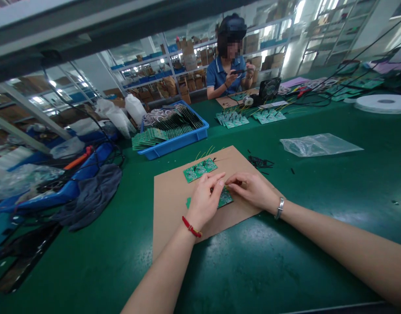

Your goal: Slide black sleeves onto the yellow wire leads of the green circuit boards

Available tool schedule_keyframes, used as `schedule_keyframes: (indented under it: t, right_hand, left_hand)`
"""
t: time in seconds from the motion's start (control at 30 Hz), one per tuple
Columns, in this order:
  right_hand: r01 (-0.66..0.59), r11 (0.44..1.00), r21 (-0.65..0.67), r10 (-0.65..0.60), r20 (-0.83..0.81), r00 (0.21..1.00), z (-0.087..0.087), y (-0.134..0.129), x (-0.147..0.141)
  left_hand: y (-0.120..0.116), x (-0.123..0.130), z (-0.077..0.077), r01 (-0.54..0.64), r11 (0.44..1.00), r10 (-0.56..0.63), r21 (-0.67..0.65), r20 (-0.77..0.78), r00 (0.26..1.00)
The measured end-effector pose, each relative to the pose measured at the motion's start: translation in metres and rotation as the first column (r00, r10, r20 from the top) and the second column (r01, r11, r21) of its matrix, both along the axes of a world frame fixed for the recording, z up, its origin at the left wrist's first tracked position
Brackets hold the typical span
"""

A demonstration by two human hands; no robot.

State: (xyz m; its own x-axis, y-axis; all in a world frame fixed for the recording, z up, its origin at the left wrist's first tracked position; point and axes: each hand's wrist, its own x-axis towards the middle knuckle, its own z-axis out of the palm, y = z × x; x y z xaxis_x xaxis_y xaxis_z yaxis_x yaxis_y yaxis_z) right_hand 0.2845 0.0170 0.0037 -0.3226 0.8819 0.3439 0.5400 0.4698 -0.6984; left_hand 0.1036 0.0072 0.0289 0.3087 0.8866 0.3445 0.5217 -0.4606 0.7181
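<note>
A green circuit board point(226, 198) lies on a brown cardboard sheet point(169, 209), partly hidden under my hands. My left hand point(205, 198) rests over this board, thumb and forefinger brought together near its upper edge; what they hold, if anything, is too small to make out. From the other side my right hand point(252, 188) comes in close to the left fingertips, its thumb and forefinger pinched at the board's edge. Whatever sits in that pinch is hidden. Just beyond, a second green circuit board point(200, 170) carries short black sleeves and thin yellow wires.
Small black tubes point(261, 162) lie right of the cardboard, with a clear plastic bag point(320, 145) beyond. A blue tray point(174, 146) holds stacked boards. More boards point(232, 118) and a white reel point(385, 104) are farther back. A co-worker point(228, 65) sits opposite; dark cloth point(92, 196) lies left.
</note>
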Motion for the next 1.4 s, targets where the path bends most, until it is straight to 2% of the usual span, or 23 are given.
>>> schedule_keyframes:
  t: [0.07, 0.17, 0.27, 0.37, 0.43, 0.53, 0.63, 0.73, 0.8, 0.87, 0.93, 0.97, 1.03, 1.1, 1.17, 1.23, 1.33, 1.4]
  right_hand:
    - [-0.001, 1.0, -0.016, -0.001, -0.089, 0.996, 0.004, -0.001, -0.004]
    - [-0.013, 0.999, -0.052, 0.001, -0.216, 0.976, 0.008, -0.002, -0.011]
    - [-0.024, 0.998, -0.062, 0.004, -0.307, 0.952, 0.007, 0.0, -0.013]
    - [-0.036, 0.998, -0.045, 0.018, -0.347, 0.938, 0.002, 0.002, -0.009]
    - [-0.025, 1.0, -0.019, 0.019, -0.279, 0.96, -0.002, 0.003, -0.003]
    - [0.005, 0.997, 0.081, -0.003, -0.036, 0.999, -0.007, 0.006, 0.008]
    - [0.015, 0.991, 0.136, -0.03, 0.109, 0.994, -0.008, 0.011, 0.018]
    - [0.007, 0.992, 0.126, -0.032, 0.2, 0.979, -0.004, 0.017, 0.029]
    - [-0.016, 0.992, 0.126, -0.018, 0.268, 0.963, -0.001, 0.019, 0.035]
    - [-0.038, 0.989, 0.14, -0.008, 0.314, 0.949, 0.001, 0.019, 0.037]
    - [-0.063, 0.983, 0.17, 0.002, 0.339, 0.941, 0.0, 0.016, 0.034]
    - [-0.08, 0.979, 0.187, 0.01, 0.351, 0.936, -0.001, 0.015, 0.031]
    - [-0.115, 0.971, 0.208, 0.029, 0.376, 0.926, -0.004, 0.012, 0.023]
    - [-0.131, 0.967, 0.216, 0.035, 0.402, 0.915, -0.007, 0.011, 0.015]
    - [-0.125, 0.964, 0.233, 0.014, 0.428, 0.904, -0.008, 0.012, 0.011]
    - [-0.121, 0.955, 0.271, -0.016, 0.454, 0.891, -0.007, 0.014, 0.011]
    - [-0.123, 0.936, 0.329, -0.052, 0.478, 0.877, -0.006, 0.017, 0.019]
    - [-0.09, 0.934, 0.346, -0.09, 0.47, 0.878, -0.004, 0.017, 0.024]
  left_hand:
    - [0.001, -0.001, -0.001, -0.039, 0.999, 0.039, -0.015, -0.036, 0.999]
    - [0.001, -0.001, 0.0, -0.052, 0.998, 0.048, -0.019, -0.175, 0.983]
    - [-0.001, -0.001, 0.004, -0.025, 0.998, 0.038, 0.049, -0.28, 0.959]
    - [-0.003, -0.005, 0.012, -0.054, 0.993, 0.086, 0.108, -0.321, 0.943]
    - [-0.004, -0.01, 0.017, -0.103, 0.988, 0.137, 0.113, -0.362, 0.922]
    - [-0.006, -0.015, 0.023, -0.156, 0.983, 0.181, 0.092, -0.418, 0.89]
    - [-0.009, -0.018, 0.031, -0.198, 0.972, 0.23, 0.122, -0.368, 0.901]
    - [-0.016, -0.021, 0.043, -0.282, 0.913, 0.342, 0.296, -0.174, 0.923]
    - [-0.024, -0.022, 0.05, -0.311, 0.826, 0.379, 0.47, -0.055, 0.924]
    - [-0.036, -0.018, 0.049, -0.238, 0.74, 0.334, 0.629, -0.036, 0.942]
    - [-0.05, -0.007, 0.038, -0.022, 0.713, 0.183, 0.701, -0.156, 0.971]
    - [-0.057, 0.0, 0.03, 0.135, 0.721, 0.058, 0.679, -0.253, 0.966]
    - [-0.068, 0.017, 0.012, 0.398, 0.702, -0.168, 0.59, -0.406, 0.898]
    - [-0.074, 0.031, -0.004, 0.516, 0.688, -0.268, 0.511, -0.482, 0.834]
    - [-0.073, 0.04, -0.011, 0.546, 0.701, -0.283, 0.459, -0.523, 0.804]
    - [-0.066, 0.042, -0.012, 0.492, 0.76, -0.236, 0.425, -0.524, 0.818]
    - [-0.043, 0.044, -0.006, 0.279, 0.905, -0.114, 0.32, -0.449, 0.886]
    - [-0.026, 0.047, -0.004, 0.117, 0.967, -0.015, 0.227, -0.409, 0.912]
